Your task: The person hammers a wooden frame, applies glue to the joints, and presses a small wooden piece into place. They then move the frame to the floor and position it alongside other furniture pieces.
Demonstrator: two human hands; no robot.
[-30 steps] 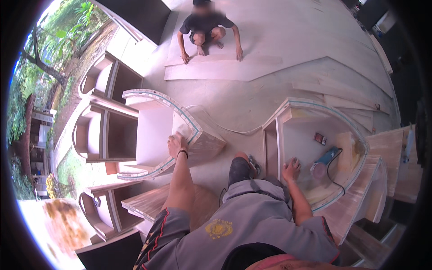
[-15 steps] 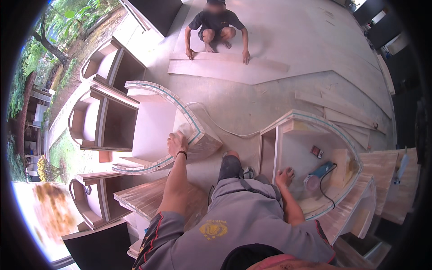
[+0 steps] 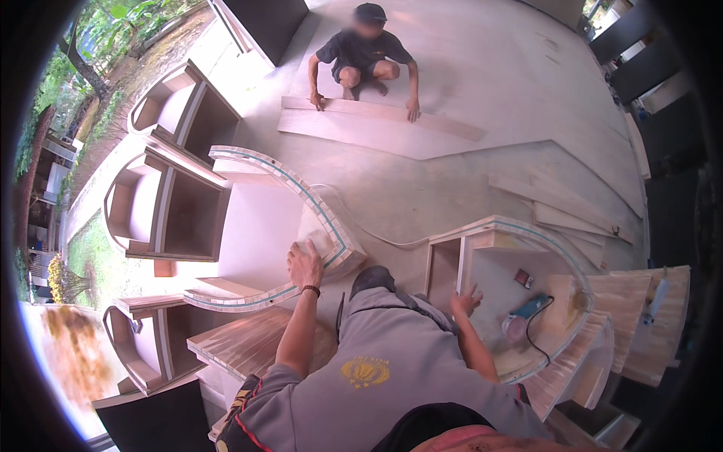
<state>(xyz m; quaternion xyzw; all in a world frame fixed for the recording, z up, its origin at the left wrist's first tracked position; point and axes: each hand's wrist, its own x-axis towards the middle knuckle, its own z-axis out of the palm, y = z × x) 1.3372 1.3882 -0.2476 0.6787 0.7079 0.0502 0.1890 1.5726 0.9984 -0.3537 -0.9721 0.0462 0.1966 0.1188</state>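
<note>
My left hand lies with its fingers spread at the inner corner of a curved wooden cabinet frame, whose edge carries a blue-green stripe. It seems to touch the pale inner wall. A bracelet circles that wrist. On the other side, my right hand hovers or rests by the white divider of a second curved cabinet; contact is unclear. Its fingers are loosely apart with nothing in them. Inside this cabinet lie a blue power sander with a round pad and black cord, and a small red packet.
Ahead, a co-worker squats with both hands on long boards. More loose boards lie to the right. Several arched cabinets line the left. A pale cord runs across the floor between the two curved cabinets.
My body leans further forward, and the view has shifted. My left hand's fingers have spread out more. The right hand has moved slightly toward the divider.
</note>
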